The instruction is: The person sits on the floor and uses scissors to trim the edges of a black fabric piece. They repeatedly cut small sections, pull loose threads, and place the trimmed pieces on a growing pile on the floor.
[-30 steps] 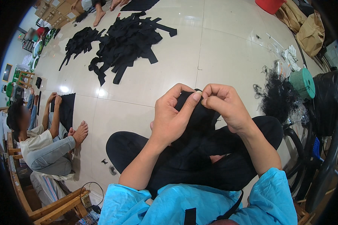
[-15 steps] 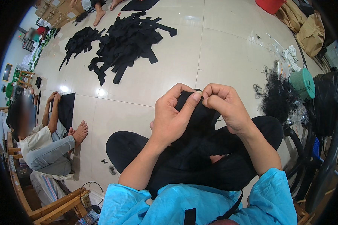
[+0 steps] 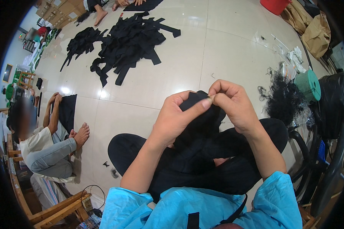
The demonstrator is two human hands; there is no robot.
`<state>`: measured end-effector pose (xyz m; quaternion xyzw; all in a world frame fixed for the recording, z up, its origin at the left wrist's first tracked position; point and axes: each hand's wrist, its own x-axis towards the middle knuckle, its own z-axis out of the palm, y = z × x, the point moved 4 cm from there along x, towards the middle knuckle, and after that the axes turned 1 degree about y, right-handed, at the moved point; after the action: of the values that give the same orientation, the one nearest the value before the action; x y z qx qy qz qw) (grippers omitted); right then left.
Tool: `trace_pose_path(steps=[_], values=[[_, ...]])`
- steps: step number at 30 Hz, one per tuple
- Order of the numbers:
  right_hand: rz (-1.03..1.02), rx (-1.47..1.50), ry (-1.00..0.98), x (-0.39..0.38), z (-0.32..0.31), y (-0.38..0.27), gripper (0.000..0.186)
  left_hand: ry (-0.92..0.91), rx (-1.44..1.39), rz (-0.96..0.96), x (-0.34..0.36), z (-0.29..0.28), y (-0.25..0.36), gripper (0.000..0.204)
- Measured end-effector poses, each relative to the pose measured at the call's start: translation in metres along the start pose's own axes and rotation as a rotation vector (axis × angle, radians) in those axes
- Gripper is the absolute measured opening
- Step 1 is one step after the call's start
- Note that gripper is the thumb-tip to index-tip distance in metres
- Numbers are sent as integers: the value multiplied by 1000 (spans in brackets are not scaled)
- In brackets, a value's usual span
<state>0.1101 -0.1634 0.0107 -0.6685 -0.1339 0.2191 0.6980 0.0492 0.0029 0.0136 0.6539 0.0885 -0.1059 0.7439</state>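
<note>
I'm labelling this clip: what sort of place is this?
Probably a textile workroom: black cloth strips lie heaped on the tiled floor, with a tangle of dark fibres at right and stacked cardboard boxes upper left.

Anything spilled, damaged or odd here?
Mostly the tangle of black strands on the floor at right, beside the green container: loose ends stray over the tiles. A small dark scrap also lies alone left of the person's knee. No damage visible on the black cloth in hand, though dark folds hide detail.
</note>
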Motion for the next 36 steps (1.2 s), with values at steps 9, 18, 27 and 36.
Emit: trace_pose_path(steps=[9,18,27,36], values=[[-23,-101,-7,4,-7,-3,12,-7,-198,104,6,0,-11,19],[-30,-63,33,2,-4,-6,12,3,-176,103,5,1,-8,22],[-113,13,63,5,-4,-6,10,27,-117,73,2,3,-2,26],[6,412,72,11,-16,3,10,32,-141,40,1,1,-2,26]])
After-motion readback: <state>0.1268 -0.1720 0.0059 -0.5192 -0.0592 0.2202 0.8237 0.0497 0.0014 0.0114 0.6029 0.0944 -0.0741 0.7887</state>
